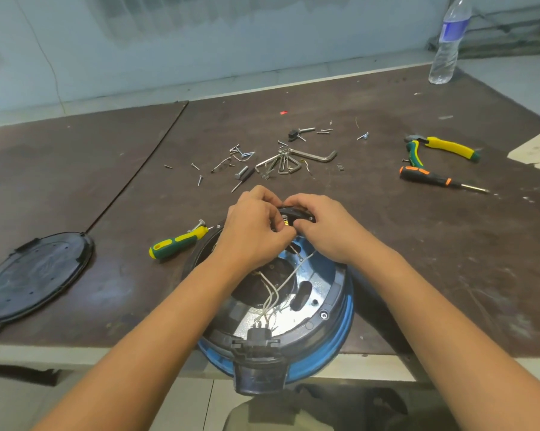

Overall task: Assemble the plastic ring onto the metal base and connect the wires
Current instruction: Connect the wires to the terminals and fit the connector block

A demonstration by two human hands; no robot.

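Pinching black part (297, 214) at base (322, 285) edge, left hand (252, 232) meets right hand (328, 232).

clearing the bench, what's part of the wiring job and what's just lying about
Job: blue-rimmed metal base, black plastic ring, white wires, black plastic part.
Lying about: black oval cover, yellow-green screwdriver, yellow-green pliers, orange-black screwdriver, hex keys, screws, water bottle.

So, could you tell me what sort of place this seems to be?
Probably a small repair or assembly workbench: a worn dark tabletop scattered with loose screws and hex keys, pliers and a screwdriver to the side, and an opened appliance base with bare wires.
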